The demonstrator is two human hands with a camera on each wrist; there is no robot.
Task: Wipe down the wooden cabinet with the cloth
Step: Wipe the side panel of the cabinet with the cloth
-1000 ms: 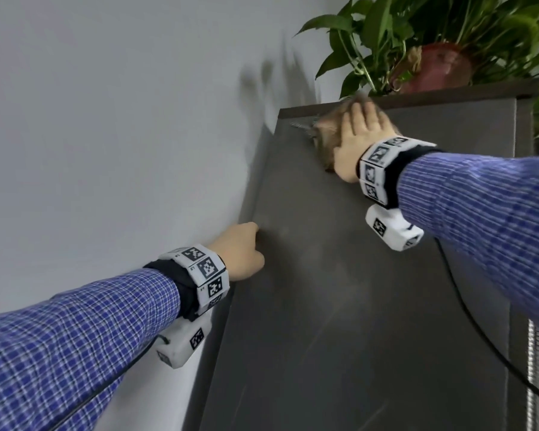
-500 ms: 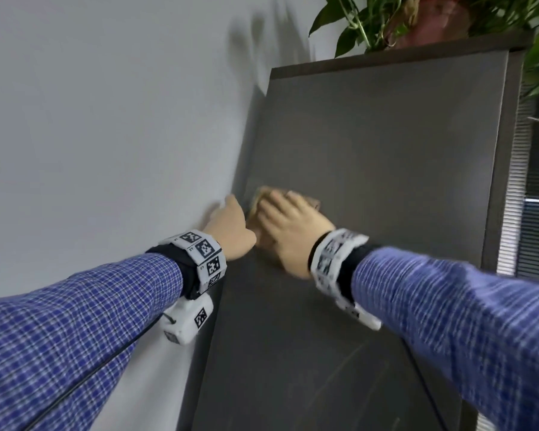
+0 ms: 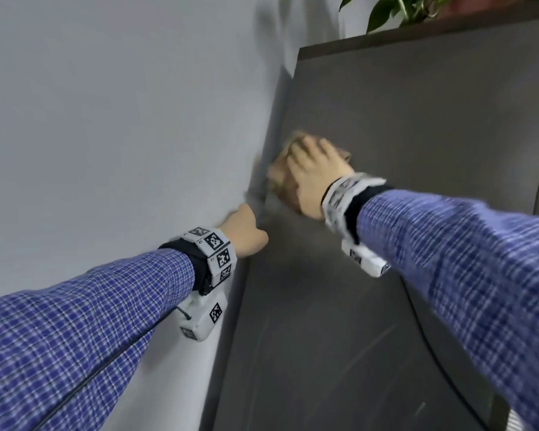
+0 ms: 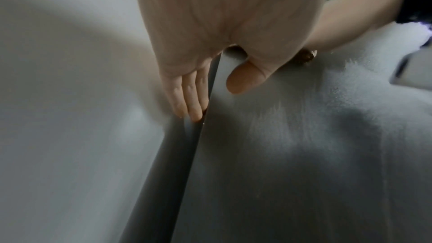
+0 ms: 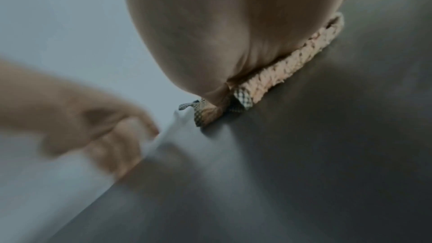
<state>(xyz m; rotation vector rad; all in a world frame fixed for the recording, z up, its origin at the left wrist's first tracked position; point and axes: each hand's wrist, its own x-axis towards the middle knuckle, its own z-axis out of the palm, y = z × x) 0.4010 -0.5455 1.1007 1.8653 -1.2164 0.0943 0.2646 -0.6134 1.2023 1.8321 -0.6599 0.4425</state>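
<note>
Now, head view: your right hand (image 3: 316,178) presses the cloth (image 3: 280,175) flat, fingers spread, on the cabinet (image 3: 386,213) side near its left edge; L wrist: left hand (image 4: 210,43) grips that edge just below; R wrist: cloth runs lengthwise under the palm.

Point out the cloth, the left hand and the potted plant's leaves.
cloth (image 5: 280,75): right wrist view, on its fuzzy edge under the palm.
left hand (image 3: 245,233): head view, on the back of the hand at the cabinet's edge.
potted plant's leaves (image 3: 383,10): head view, on a dark green leaf above the cabinet top.
</note>
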